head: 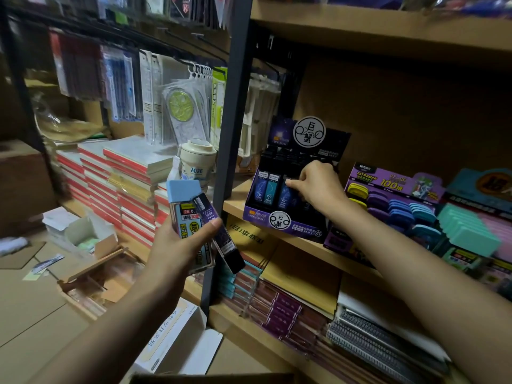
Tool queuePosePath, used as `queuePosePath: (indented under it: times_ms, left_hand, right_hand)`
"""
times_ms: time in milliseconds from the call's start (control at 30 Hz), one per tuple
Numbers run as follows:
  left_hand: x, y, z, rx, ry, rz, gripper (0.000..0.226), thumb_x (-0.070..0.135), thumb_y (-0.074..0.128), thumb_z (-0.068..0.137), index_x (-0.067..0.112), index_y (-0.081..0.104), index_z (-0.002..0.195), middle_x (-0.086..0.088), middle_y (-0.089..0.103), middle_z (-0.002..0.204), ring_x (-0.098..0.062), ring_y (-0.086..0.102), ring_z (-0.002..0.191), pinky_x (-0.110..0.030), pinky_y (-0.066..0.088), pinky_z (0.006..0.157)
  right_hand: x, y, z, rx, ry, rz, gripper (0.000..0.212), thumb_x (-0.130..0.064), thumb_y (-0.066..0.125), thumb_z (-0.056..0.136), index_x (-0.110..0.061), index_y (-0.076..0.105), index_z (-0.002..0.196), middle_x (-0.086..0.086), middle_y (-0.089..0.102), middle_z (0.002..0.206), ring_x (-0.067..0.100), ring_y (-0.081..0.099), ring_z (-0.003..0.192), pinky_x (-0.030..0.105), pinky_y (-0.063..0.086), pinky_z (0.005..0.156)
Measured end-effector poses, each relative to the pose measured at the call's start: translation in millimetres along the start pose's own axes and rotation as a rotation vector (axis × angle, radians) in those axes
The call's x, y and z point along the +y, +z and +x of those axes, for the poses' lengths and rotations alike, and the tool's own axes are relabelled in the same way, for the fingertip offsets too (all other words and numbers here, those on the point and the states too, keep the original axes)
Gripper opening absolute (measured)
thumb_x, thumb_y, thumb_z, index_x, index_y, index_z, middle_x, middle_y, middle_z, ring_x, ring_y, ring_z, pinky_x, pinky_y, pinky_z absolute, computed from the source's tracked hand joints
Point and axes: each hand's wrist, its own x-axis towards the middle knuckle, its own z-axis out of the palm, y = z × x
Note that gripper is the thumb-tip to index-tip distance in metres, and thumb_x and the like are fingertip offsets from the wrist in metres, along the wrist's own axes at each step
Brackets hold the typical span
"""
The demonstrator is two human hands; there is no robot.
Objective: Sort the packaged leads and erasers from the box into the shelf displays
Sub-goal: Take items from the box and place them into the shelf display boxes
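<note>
Lead packs sit in two places in the head view. Your left hand (177,245) is low, just left of the dark shelf post (230,134). Its grip is curled round a blue-capped pack (182,198) and a slim dark purple pack (221,239) that slants down to the right from under your thumb.

Your right hand (318,187) is up on the shelf (304,242), over the purple display box (299,227). Its grip is closed to what looks like a fingertip pinch on the top of a dark blue lead pack (286,196). That pack stands upright in the front row, long axis vertical.

The coming move is probably to press it straight down into its slot. The next pack lies down and to the left, across the post, in your left hand. The eraser display (365,180) stands just right of the box, close to your forearm.
</note>
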Motion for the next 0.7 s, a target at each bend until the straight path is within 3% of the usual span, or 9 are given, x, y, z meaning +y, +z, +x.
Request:
queuePosePath:
  times_ms: [100, 167, 267, 367, 500, 600, 700]
  left_hand:
    - [2, 3, -2, -0.011, 0.008, -0.012, 0.037, 0.032, 0.069, 0.065, 0.027, 0.057, 0.1, 0.001, 0.067, 0.092, -0.016, 0.064, 0.089, -0.038, 0.05, 0.072]
    - [3, 5, -3, -0.019, 0.022, -0.02, 0.036, 0.032, 0.069, 0.067, 0.028, 0.057, 0.1, 0.005, 0.069, 0.088, -0.013, 0.065, 0.085, -0.035, 0.051, 0.07]
    - [6, 12, -3, -0.026, 0.039, -0.039, 0.031, 0.031, 0.068, 0.067, 0.028, 0.058, 0.097, 0.008, 0.07, 0.082, -0.01, 0.066, 0.082, -0.031, 0.049, 0.065]
    - [4, 20, -5, -0.048, 0.044, -0.043, 0.027, 0.029, 0.067, 0.07, 0.026, 0.057, 0.095, 0.013, 0.072, 0.078, -0.005, 0.069, 0.076, -0.028, 0.049, 0.064]
    - [3, 32, -9, -0.094, 0.062, -0.052, 0.024, 0.026, 0.065, 0.076, 0.025, 0.055, 0.097, 0.019, 0.071, 0.074, 0.003, 0.068, 0.069, -0.017, 0.052, 0.053]
    - [5, 36, -8, -0.057, 0.058, -0.09, 0.02, 0.031, 0.063, 0.077, 0.024, 0.055, 0.094, 0.018, 0.07, 0.069, 0.004, 0.067, 0.064, -0.014, 0.051, 0.049]
    - [7, 35, -4, -0.011, 0.008, -0.114, 0.015, 0.026, 0.062, 0.084, 0.021, 0.054, 0.096, 0.006, 0.068, 0.075, -0.001, 0.066, 0.062, -0.017, 0.05, 0.05]
  right_hand:
    - [-6, -10, -19, 0.033, -0.128, -0.072, 0.033, -0.041, 0.057, 0.09, -0.009, 0.063, 0.09, 0.004, 0.063, 0.081, 0.02, 0.062, 0.077, 0.037, 0.054, 0.069]
    - [-12, -13, -45, -0.018, -0.226, 0.054, 0.029, -0.042, 0.05, 0.093, -0.015, 0.061, 0.099, 0.001, 0.064, 0.085, 0.013, 0.061, 0.074, 0.032, 0.055, 0.066]
    - [-20, -4, -94, -0.338, -0.198, 0.467, 0.027, -0.044, 0.049, 0.091, -0.021, 0.062, 0.096, -0.001, 0.067, 0.089, 0.012, 0.065, 0.08, 0.034, 0.055, 0.075]
    - [-21, 10, -126, -0.622, -0.033, 0.787, 0.018, -0.03, 0.061, 0.088, -0.019, 0.062, 0.102, -0.001, 0.069, 0.096, 0.009, 0.067, 0.087, 0.029, 0.056, 0.079]
    - [-16, 15, -137, -0.588, 0.093, 1.029, 0.013, -0.008, 0.059, 0.089, -0.012, 0.062, 0.102, 0.007, 0.069, 0.087, 0.01, 0.066, 0.075, 0.017, 0.052, 0.063]
    - [-8, 11, -140, -0.584, 0.126, 1.032, 0.015, -0.006, 0.058, 0.089, -0.008, 0.062, 0.103, 0.006, 0.068, 0.081, 0.011, 0.064, 0.072, 0.017, 0.051, 0.062]
    - [3, 2, -138, -0.587, 0.154, 0.99, 0.015, -0.006, 0.06, 0.088, -0.007, 0.063, 0.103, 0.004, 0.067, 0.077, 0.01, 0.063, 0.069, 0.019, 0.051, 0.062]
